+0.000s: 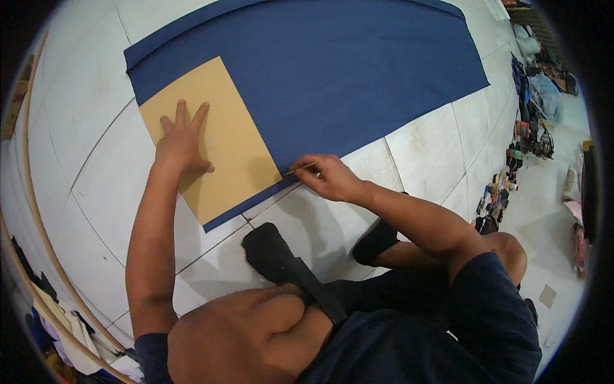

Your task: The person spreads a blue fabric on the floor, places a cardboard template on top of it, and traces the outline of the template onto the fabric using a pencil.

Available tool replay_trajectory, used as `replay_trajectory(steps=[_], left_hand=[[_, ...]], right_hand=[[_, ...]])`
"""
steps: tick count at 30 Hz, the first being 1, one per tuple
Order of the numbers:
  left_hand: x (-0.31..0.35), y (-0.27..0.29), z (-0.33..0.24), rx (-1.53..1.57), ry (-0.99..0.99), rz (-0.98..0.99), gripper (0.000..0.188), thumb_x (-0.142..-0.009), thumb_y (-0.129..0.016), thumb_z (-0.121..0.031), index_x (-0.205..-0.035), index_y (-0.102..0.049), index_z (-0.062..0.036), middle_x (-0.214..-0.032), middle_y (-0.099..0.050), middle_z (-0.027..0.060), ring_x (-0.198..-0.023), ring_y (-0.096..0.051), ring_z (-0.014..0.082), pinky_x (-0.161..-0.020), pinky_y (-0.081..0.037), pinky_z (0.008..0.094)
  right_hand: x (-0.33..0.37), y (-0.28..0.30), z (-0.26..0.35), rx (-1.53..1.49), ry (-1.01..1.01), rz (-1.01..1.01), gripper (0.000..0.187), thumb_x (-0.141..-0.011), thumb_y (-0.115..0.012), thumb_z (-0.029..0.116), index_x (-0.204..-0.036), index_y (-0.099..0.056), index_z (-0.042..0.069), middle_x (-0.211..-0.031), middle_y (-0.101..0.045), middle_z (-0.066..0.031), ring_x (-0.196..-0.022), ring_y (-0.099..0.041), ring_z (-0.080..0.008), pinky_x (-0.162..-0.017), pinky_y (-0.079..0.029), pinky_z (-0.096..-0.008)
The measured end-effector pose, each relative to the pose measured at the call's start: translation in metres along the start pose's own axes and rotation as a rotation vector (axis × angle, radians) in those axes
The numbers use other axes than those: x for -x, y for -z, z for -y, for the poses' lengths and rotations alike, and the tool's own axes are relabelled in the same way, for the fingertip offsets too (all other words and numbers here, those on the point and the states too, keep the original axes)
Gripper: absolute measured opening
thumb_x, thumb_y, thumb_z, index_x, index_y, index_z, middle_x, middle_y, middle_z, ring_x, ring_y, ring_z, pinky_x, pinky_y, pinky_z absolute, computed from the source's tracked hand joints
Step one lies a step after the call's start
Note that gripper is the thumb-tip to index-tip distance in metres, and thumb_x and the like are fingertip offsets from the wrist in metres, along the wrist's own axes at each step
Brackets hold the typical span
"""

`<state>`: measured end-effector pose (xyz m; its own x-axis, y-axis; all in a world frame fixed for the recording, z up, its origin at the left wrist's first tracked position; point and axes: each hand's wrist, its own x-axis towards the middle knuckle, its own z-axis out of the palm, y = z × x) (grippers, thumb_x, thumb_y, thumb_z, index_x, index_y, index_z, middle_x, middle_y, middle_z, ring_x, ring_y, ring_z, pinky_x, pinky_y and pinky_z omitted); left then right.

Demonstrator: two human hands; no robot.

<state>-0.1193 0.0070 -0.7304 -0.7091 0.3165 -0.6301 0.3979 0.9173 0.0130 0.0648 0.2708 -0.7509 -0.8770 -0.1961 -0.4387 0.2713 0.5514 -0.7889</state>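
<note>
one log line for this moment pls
left hand: spread on tan sheet | right hand: pinching thin stick near sheet's corner | blue cloth: under sheet, on tiled floor

A cloth lies on the floor, a card on its left end. Of 2 hands, the left hand rests on the card; the right hand, with a stick in it, is beside the card's near right corner.
</note>
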Motion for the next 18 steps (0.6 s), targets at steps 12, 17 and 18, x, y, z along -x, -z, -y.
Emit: replay_trajectory(steps=[12,17,18], left_hand=[[0.001,-0.058,-0.004,0.119,-0.156,-0.379,0.106,-0.072,-0.083,-0.059,-0.159,-0.038,-0.0171,-0.166,-0.027,0.0211,-0.154,-0.023,0.0428,-0.123,-0.013,0.0646],[-0.037,-0.041,-0.083,0.170,-0.354,-0.491,0.100,-0.077,-0.079,-0.058,-0.158,-0.039,-0.0150,-0.164,-0.031,0.0209,-0.152,-0.027,0.0425,-0.122,-0.019,0.0626],[-0.040,-0.034,-0.083,0.191,-0.402,-0.513,0.096,-0.078,-0.079,-0.055,-0.157,-0.040,-0.0141,-0.164,-0.032,0.0207,-0.151,-0.029,0.0422,-0.122,-0.021,0.0618]], right_hand=[[-0.031,0.008,-0.007,0.449,0.420,-0.319,0.025,-0.095,-0.070,0.026,-0.101,-0.056,0.006,-0.131,-0.063,-0.0183,-0.125,-0.059,-0.0381,-0.106,-0.046,-0.0511],[-0.033,0.013,-0.048,0.667,0.220,-0.432,0.033,-0.096,-0.068,0.034,-0.105,-0.058,0.003,-0.157,-0.046,-0.0175,-0.148,-0.036,-0.0428,-0.122,-0.023,-0.0611],[-0.035,0.024,-0.049,0.664,0.182,-0.412,0.034,-0.096,-0.068,0.034,-0.105,-0.058,0.003,-0.157,-0.045,-0.0168,-0.148,-0.034,-0.0430,-0.122,-0.022,-0.0610]])
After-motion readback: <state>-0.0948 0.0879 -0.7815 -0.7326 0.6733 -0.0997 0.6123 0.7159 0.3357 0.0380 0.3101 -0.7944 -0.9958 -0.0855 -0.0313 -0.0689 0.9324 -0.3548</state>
